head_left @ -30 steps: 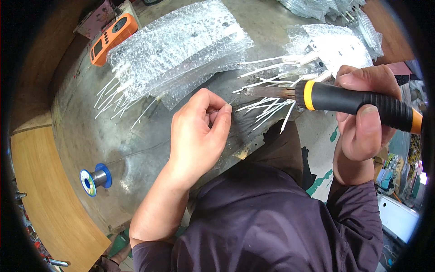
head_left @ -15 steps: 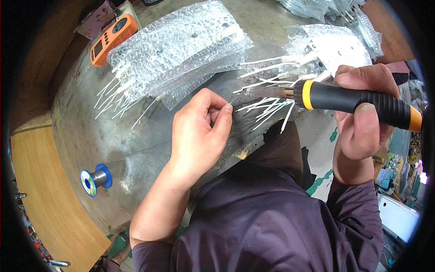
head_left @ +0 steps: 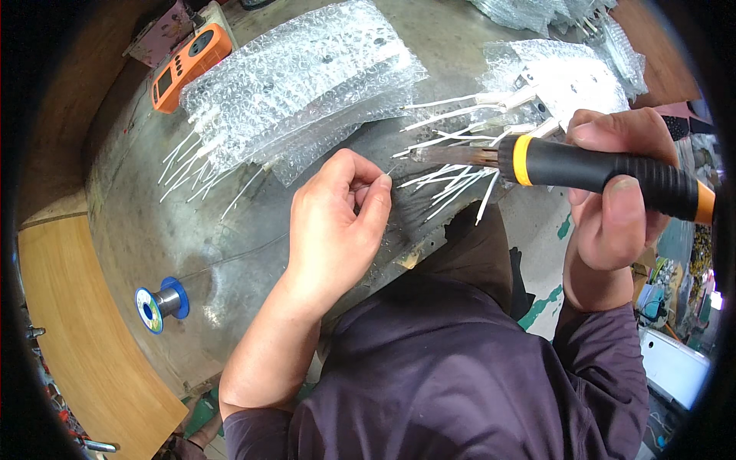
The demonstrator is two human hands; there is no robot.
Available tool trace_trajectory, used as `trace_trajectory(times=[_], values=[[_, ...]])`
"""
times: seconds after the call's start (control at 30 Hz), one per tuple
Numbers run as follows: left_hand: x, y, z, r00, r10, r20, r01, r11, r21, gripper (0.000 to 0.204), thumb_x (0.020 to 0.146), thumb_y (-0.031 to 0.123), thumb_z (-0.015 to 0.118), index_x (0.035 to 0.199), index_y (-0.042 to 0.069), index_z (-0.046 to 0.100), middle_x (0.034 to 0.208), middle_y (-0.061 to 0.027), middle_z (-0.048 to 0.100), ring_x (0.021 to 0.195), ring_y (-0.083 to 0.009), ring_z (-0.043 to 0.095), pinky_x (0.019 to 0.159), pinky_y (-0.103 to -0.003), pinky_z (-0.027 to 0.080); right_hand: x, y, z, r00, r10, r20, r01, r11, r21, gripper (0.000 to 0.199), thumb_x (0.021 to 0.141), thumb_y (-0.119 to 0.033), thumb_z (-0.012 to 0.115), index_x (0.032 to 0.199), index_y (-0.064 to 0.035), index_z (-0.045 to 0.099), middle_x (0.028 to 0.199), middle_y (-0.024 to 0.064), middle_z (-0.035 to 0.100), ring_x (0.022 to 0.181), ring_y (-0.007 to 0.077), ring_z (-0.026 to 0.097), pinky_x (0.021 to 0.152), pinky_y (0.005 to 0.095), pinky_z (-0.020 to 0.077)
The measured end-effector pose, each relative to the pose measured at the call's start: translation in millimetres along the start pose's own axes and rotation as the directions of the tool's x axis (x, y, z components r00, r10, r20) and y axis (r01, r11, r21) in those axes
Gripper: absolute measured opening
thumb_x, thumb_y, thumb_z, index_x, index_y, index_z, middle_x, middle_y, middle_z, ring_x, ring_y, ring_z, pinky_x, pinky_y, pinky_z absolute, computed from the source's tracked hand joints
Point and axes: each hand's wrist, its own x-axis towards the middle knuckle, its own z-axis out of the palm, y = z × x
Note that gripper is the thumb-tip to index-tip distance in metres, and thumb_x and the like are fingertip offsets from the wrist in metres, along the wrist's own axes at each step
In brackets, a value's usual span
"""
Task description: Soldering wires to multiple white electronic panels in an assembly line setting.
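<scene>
My right hand (head_left: pixel 621 184) is closed round the black and orange handle of a soldering iron (head_left: pixel 563 163), whose tip points left. Between thumb and forefinger, my left hand (head_left: pixel 341 211) pinches the end of thin solder wire (head_left: pixel 393 170). That wire trails back across the table to a blue-flanged spool (head_left: pixel 162 303) at the left. The wire end sits just short of the iron's tip; whether they touch, I cannot tell. Behind and below the iron, several white leads (head_left: pixel 452 182) stick out from parts in bubble wrap (head_left: pixel 575 73).
Another stack of bubble-wrapped parts (head_left: pixel 299 77) with white leads lies at the far middle-left. Beside it is an orange meter (head_left: pixel 192 65) with a socket. More bubble wrap (head_left: pixel 521 14) is piled at the far right. A wooden board (head_left: pixel 84 322) borders the grey table (head_left: pixel 222 245) on the left.
A little more solder wire now shows beyond my left fingertips, close to the iron's tip. Both hands are otherwise almost still.
</scene>
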Motion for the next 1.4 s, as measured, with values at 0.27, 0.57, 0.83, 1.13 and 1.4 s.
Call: trace_trajectory(times=[0.27,0.57,0.83,1.13,1.4], values=[[-0.4,2.7,-0.8,1.0,-0.006,0.007,0.006,1.0,-0.018,0.008,0.08,0.006,0.062,0.079,0.001,0.055,0.066,-0.0083,0.057,0.056,-0.0142,0.054,0.055,-0.029,0.044,-0.9,9.1,-15.9,0.998,-0.064,0.015,0.064,0.998,0.022,0.038,0.082,-0.025,0.048,0.095,0.0095,0.052,0.075,0.0078,0.045,0.057,0.0122,0.041,0.054,0.0277,0.0315],[1.0,1.0,2.8,1.0,-0.01,-0.008,0.009,0.994,-0.11,0.006,0.086,0.002,0.061,0.083,0.0,0.057,0.07,0.0057,0.05,0.062,-0.0002,0.036,0.055,-0.017,0.032,-0.2,2.4,-12.6,1.0,0.003,0.021,-0.003,1.0,-0.016,0.036,0.08,-0.025,0.047,0.093,0.0077,0.053,0.074,0.0073,0.047,0.056,0.0111,0.039,0.054,0.0267,0.0316],[1.2,-0.4,-7.6,0.997,-0.048,0.066,0.052,0.997,-0.062,0.005,0.086,0.004,0.056,0.083,0.002,0.054,0.067,0.0059,0.043,0.061,-0.0022,0.036,0.055,-0.018,0.032,-2.0,-1.5,-17.5,0.998,0.039,0.057,-0.04,0.999,0.024,0.035,0.08,-0.027,0.049,0.088,0.0069,0.052,0.07,0.0052,0.044,0.054,0.0097,0.036,0.052,0.0262,0.0296],[0.8,2.0,-3.3,0.997,-0.059,0.057,0.063,0.995,-0.073,0.006,0.085,0.004,0.061,0.084,-0.001,0.059,0.068,-0.0065,0.06,0.06,-0.0066,0.053,0.055,-0.024,0.044,-3.6,6.8,-10.2,1.0,0.018,-0.007,-0.018,0.999,0.035,0.036,0.08,-0.027,0.05,0.088,0.008,0.051,0.068,0.0044,0.04,0.054,0.0101,0.036,0.051,0.0254,0.0287],[0.4,-0.4,0.1,0.998,-0.046,0.052,0.051,0.992,-0.112,0.005,0.084,0.004,0.061,0.084,-0.001,0.059,0.069,-0.0066,0.061,0.06,-0.0062,0.053,0.056,-0.024,0.045,-2.5,4.7,-9.6,0.999,0.044,-0.006,-0.044,0.999,0.011,0.034,0.08,-0.026,0.049,0.088,0.0071,0.051,0.065,0.0042,0.04,0.055,0.0096,0.036,0.051,0.0255,0.0286]])
